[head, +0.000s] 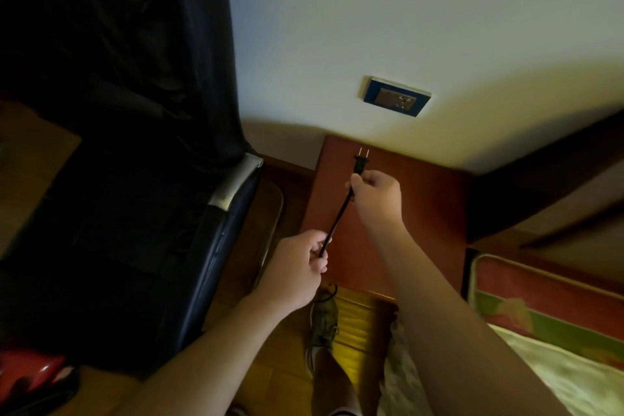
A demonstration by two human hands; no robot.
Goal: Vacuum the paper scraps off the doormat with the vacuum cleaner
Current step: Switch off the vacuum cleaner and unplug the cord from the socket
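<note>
Vacuum cleaner's two-pin plug [361, 164] was pinched at its base by the right hand [376, 194], below the wall socket [396, 96]; the left hand [299, 268] gripped the limp black cord [337, 218] lower down. Light, rigid, the plug seemed best held by its moulded body.

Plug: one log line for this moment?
step: plugging in | right hand: pinches plug, prongs toward wall socket | left hand: grips cord | plug: not inserted
</note>
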